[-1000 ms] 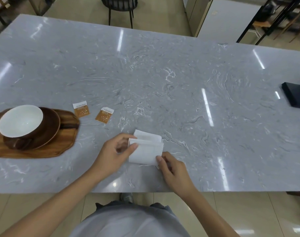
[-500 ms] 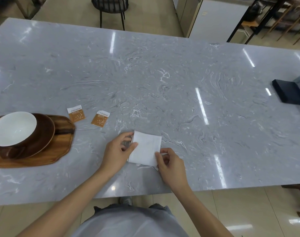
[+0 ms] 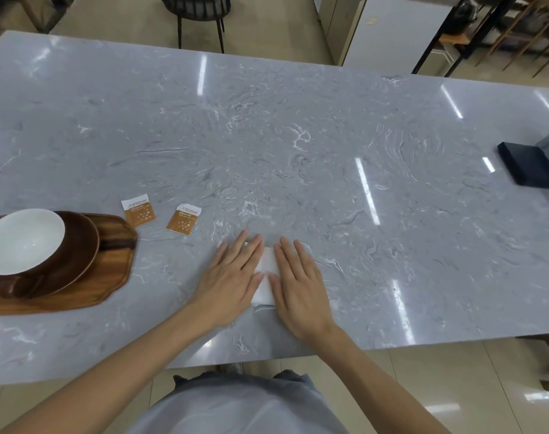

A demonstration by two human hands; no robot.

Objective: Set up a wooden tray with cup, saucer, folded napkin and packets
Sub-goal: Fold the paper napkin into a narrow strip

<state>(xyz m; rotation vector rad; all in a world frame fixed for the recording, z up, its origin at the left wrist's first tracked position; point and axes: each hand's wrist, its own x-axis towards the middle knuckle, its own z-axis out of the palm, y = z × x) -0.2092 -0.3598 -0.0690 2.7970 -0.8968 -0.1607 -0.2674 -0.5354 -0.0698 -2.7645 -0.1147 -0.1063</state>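
A folded white napkin (image 3: 266, 277) lies on the grey marble table (image 3: 298, 151) near its front edge. My left hand (image 3: 232, 278) and my right hand (image 3: 299, 283) lie flat on it side by side, fingers stretched out, so only a strip shows between them. At the left stands a wooden tray (image 3: 110, 277) bearing a brown saucer (image 3: 83, 255) and a brown cup (image 3: 25, 245) with a white inside. Two orange-and-white packets (image 3: 139, 210) (image 3: 184, 219) lie on the table just right of the tray.
A dark flat box (image 3: 531, 166) sits at the table's right edge with a blue-and-grey object behind it. A black chair (image 3: 198, 14) and a white cabinet (image 3: 389, 29) stand beyond the far edge.
Both hands went from pinching the napkin's edges to lying flat on top of it. The napkin now lies folded flat beneath them.
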